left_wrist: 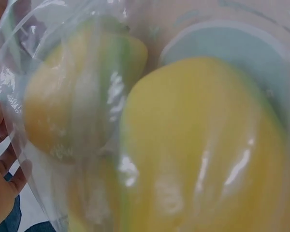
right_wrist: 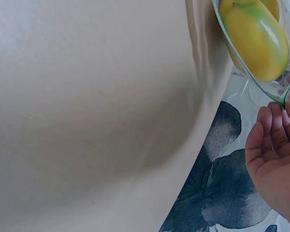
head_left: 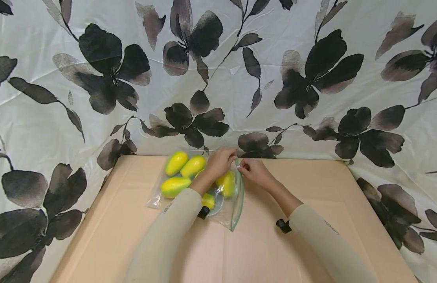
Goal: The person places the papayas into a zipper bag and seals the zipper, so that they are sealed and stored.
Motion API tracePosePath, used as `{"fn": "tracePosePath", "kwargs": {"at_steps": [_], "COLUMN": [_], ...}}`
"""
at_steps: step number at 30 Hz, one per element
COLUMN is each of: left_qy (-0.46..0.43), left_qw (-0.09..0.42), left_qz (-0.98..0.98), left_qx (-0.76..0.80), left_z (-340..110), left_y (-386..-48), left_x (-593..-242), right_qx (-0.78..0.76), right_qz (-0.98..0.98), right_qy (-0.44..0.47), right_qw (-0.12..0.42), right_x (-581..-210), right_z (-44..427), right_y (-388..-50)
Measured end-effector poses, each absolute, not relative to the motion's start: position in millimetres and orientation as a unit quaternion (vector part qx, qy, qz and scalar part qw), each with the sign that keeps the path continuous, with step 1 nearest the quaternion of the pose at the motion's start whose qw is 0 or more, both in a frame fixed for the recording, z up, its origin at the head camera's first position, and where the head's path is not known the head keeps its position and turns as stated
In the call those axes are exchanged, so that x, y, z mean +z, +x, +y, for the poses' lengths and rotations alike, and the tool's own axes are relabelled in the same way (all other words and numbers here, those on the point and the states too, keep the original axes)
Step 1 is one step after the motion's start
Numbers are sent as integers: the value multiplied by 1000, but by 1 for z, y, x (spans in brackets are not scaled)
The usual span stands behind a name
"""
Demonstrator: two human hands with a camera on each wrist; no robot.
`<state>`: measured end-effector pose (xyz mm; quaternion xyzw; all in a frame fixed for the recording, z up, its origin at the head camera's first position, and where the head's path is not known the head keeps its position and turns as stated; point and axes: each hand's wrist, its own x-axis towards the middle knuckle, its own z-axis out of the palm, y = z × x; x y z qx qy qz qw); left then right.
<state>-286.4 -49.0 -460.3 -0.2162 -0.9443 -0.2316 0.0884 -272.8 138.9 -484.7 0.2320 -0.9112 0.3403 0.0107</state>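
A clear zip bag [head_left: 155, 201] with a green zip strip [head_left: 241, 190] lies near the far edge of the cardboard. Several yellow-green mangoes [head_left: 175, 187] are inside it. My left hand [head_left: 219, 163] reaches over the bag and pinches its far side by the mouth. At the far end of the strip, my right hand [head_left: 255, 171] pinches the corner between thumb and fingers. In the right wrist view, the mouth gapes between the green edges beside a mango [right_wrist: 256, 41]. The left wrist view shows mangoes [left_wrist: 198, 145] close up through the plastic, with some left fingers [left_wrist: 5, 166] at the bag's edge.
A tan cardboard surface [head_left: 261, 243] lies under the bag and forearms. White cloth with dark flowers [head_left: 254, 78] rises behind it and drapes at both sides. Behind the mangoes is a pale blue-grey round shape [left_wrist: 222, 43], its kind unclear.
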Motion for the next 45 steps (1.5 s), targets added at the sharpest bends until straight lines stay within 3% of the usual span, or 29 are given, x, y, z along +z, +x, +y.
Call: {"fn": "tracePosePath", "kwargs": {"at_steps": [27, 45], "left_qy": [-187, -148], "left_qw": [101, 117], "left_qz": [-947, -948], "left_qx": [-241, -257], "left_z": [-56, -65], "left_y": [-289, -296], "left_x": [-448, -436], "right_qx": [324, 315], "right_qz": [-902, -881], "right_qy": [267, 324], "right_qw": [-101, -143], "right_x": [-492, -505], "right_z": [147, 164], "right_y": [-226, -191]}}
